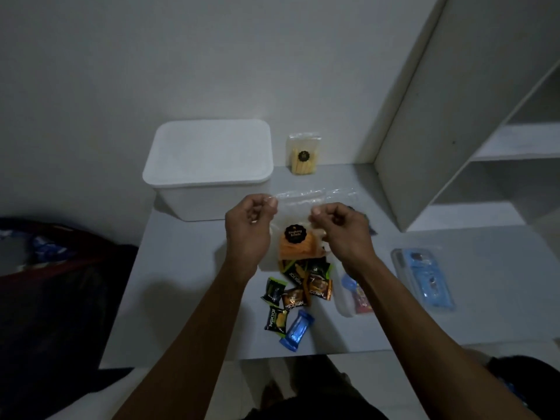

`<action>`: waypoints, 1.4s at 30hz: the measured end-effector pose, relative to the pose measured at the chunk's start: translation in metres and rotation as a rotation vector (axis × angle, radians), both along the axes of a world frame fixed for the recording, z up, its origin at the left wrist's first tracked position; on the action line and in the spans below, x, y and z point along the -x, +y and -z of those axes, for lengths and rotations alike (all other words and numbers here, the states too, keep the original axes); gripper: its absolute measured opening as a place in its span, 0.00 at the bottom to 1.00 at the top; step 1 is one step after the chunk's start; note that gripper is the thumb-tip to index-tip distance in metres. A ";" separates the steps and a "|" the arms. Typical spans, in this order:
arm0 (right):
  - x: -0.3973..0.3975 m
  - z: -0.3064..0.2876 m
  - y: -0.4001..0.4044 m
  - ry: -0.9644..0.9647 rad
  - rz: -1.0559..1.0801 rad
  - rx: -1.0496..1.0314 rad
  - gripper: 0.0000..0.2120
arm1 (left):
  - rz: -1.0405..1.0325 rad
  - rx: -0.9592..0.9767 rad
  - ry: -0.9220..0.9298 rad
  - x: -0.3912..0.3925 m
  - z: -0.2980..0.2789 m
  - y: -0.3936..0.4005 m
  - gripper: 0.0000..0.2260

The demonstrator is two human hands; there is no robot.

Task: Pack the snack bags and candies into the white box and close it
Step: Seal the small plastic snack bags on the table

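- Dim white worktop (194,298) against a bare wall; nothing looks packed yet.
- White box (209,168) at back left, lid on.
- Left hand (250,225) and right hand (339,228) pinch the clear snack bag (295,241) top, in front of the box.
- Candies (291,298) lie loose below it.
- Second snack bag (304,154) stands right of the box, unpacked.

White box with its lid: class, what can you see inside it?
Nothing: the lid sits closed on the white box, and both are opaque, so its contents are hidden.
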State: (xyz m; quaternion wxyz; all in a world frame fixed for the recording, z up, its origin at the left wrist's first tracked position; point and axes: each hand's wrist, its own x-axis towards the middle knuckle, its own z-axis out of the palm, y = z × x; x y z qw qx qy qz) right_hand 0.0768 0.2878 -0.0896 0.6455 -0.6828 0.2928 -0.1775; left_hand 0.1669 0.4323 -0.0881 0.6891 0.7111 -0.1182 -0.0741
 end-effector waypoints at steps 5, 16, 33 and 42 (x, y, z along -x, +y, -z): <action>0.008 -0.029 -0.027 -0.083 -0.082 0.073 0.07 | 0.019 -0.050 0.014 0.014 -0.020 -0.016 0.04; -0.009 -0.098 -0.090 0.062 -0.421 0.741 0.08 | 0.076 -0.065 -0.134 0.025 -0.054 -0.081 0.10; -0.015 -0.109 -0.128 0.052 -0.463 0.735 0.08 | 0.039 -0.030 -0.120 0.019 -0.064 -0.107 0.08; -0.016 -0.109 -0.133 0.037 -0.461 0.665 0.08 | 0.125 -0.016 -0.085 0.014 -0.069 -0.104 0.05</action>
